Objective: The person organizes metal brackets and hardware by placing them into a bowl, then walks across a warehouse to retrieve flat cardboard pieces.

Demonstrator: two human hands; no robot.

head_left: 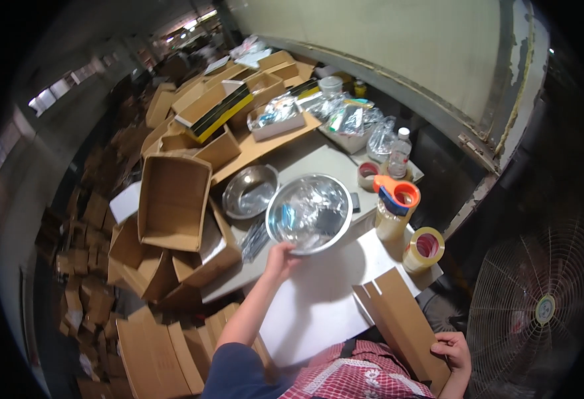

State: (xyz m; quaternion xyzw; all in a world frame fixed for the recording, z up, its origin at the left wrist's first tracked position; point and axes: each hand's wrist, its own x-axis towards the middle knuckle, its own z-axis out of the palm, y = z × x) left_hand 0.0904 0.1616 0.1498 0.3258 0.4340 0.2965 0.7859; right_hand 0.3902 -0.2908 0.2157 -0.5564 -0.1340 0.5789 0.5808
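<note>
Gripping a shiny metal bowl [344, 196] by its near rim, the left hand [280, 261] is holding it over the white worktop [298, 312]; the right hand's [454, 352] fingers are clasping a long cardboard piece [398, 326] by its edge.

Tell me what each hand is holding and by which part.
The left hand holds the shiny metal bowl by its near rim. The right hand grips the long brown cardboard box by its right edge, toward the lower end.
</note>
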